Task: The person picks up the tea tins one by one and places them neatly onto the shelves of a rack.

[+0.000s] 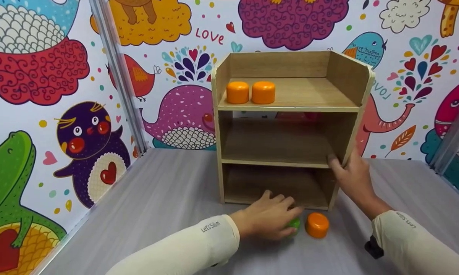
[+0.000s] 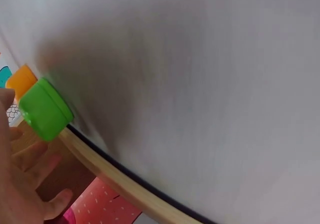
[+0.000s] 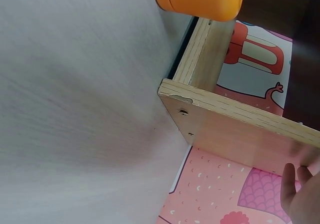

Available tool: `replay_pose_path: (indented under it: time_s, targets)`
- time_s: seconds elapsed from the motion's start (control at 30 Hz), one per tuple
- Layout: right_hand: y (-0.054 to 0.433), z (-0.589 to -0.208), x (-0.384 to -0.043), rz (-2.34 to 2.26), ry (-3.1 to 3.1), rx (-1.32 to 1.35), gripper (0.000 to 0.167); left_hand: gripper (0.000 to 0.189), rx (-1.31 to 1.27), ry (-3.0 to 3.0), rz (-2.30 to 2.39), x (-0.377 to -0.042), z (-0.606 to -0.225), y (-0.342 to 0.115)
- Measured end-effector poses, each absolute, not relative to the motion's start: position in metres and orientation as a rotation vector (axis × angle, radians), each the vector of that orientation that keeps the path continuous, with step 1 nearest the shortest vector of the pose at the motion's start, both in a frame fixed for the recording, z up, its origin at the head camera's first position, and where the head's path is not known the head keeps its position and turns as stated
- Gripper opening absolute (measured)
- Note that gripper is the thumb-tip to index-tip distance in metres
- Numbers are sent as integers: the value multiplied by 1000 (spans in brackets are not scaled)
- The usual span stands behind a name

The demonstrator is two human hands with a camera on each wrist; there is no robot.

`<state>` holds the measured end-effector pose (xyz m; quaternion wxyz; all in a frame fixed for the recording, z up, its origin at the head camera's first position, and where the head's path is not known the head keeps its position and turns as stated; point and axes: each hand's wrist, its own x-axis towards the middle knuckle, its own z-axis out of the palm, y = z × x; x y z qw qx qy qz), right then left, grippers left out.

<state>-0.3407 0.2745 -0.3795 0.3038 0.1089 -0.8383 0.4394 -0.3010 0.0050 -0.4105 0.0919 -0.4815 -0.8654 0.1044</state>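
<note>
Just in front of a wooden shelf unit (image 1: 275,164), my left hand (image 1: 269,217) hovers over a green rounded cylinder (image 1: 293,226), its thumb and fingers spread around it. More of that green cylinder (image 2: 46,109) shows in the left wrist view, with the fingers apart near it. An orange rounded cylinder (image 1: 317,225) stands on the table just right of it. My right hand (image 1: 353,173) grips the shelf unit's right side panel, thumb on the inside and fingers along the outside. Two matching orange cylinders (image 1: 238,92) stand side by side at the top shelf's left front.
The shelf unit has three levels, with raised walls around the top one. It stands on a grey table (image 1: 168,191). Behind and to the left rise walls printed with cartoon animals (image 1: 187,110), joined by a metal corner post (image 1: 118,76).
</note>
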Motion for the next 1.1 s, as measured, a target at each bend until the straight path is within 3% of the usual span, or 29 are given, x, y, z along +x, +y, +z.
replay_pose_path:
  time_s: [0.77, 1.1]
  targets:
    - [274, -379, -341, 1206, -2225, 297, 73, 47, -1420, -2701, 218, -303, -428, 6]
    - [274, -379, -343, 1156, -2209, 269, 65, 43, -1414, -2651, 209, -303, -431, 6]
